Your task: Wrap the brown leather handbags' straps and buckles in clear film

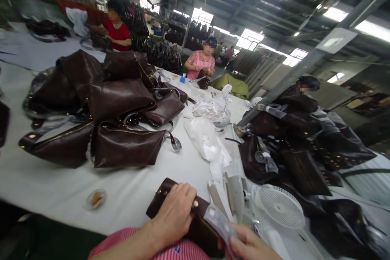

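Note:
My left hand [175,211] is wrapped over the top of a dark brown leather piece [199,229] with gold studs, at the near edge of the white table [55,187]. My right hand [248,245] pinches a grey strip [219,224] that lies across the same piece. The lower part of the piece is hidden behind my red-and-white striped sleeve.
A heap of dark brown bags [103,105] covers the table's left and middle. More dark bags [304,150] pile up at the right beside a small white fan [278,205]. White wrapping [209,138] lies between. A small dish [96,199] sits near the front. Three people work at the far end.

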A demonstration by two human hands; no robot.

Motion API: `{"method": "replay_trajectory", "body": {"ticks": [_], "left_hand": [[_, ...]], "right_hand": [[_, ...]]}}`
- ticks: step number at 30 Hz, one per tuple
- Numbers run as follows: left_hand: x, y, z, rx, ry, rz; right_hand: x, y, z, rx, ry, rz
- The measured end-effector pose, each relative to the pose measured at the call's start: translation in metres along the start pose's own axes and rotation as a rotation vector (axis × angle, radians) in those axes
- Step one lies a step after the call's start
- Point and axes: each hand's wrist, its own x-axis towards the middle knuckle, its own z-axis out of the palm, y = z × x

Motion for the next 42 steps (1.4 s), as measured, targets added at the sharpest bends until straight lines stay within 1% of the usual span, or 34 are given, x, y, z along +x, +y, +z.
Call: {"method": "replay_trajectory", "body": {"ticks": [2,4,5,7,9,12,16,22,27,29,31,35,39,42], "left_hand": [[-0.003,-0.007,-0.016,-0.161,-0.103,0.142],[0.0,-0.02,-0.033,-0.371,-0.282,0.327],[0.003,-0.027,-0.039,-0.459,-0.369,0.377],[0.009,-0.038,-0.047,-0.574,-0.476,0.396],[0.016,-0.043,-0.047,-0.615,-0.519,0.362],[0.023,-0.038,-0.036,-0.611,-0.535,0.322],[0.027,-0.021,-0.024,-0.579,-0.517,0.292],[0.026,0.009,-0.019,-0.53,-0.523,0.324],[0.025,0.028,-0.009,-0.486,-0.509,0.362],[0.025,0.034,-0.005,-0.446,-0.516,0.371],[0.025,0.039,-0.002,-0.415,-0.525,0.357],[0.022,0.049,0.003,-0.4,-0.526,0.343],[0.02,0.055,0.009,-0.383,-0.479,0.289],[0.021,0.056,0.013,-0.367,-0.475,0.247]], "right_hand": [[-0.006,-0.005,0.0,0.059,-0.019,0.005],[-0.013,-0.011,-0.002,0.079,-0.033,0.053],[-0.015,-0.013,-0.003,0.075,-0.047,0.08],[-0.019,-0.018,-0.006,0.052,-0.078,0.111],[-0.02,-0.023,-0.008,0.026,-0.109,0.114],[-0.022,-0.029,-0.009,0.021,-0.13,0.11],[-0.035,-0.038,-0.008,0.022,-0.109,0.102],[-0.061,-0.044,-0.007,-0.068,0.014,0.088],[-0.074,-0.043,-0.002,-0.28,0.107,0.111],[-0.078,-0.045,0.001,-0.297,0.129,0.136],[-0.081,-0.047,0.004,-0.31,0.154,0.154],[-0.086,-0.05,0.008,-0.459,0.248,0.16],[-0.086,-0.048,0.012,-0.564,0.366,0.086],[-0.082,-0.046,0.013,-0.563,0.381,0.052]]}}
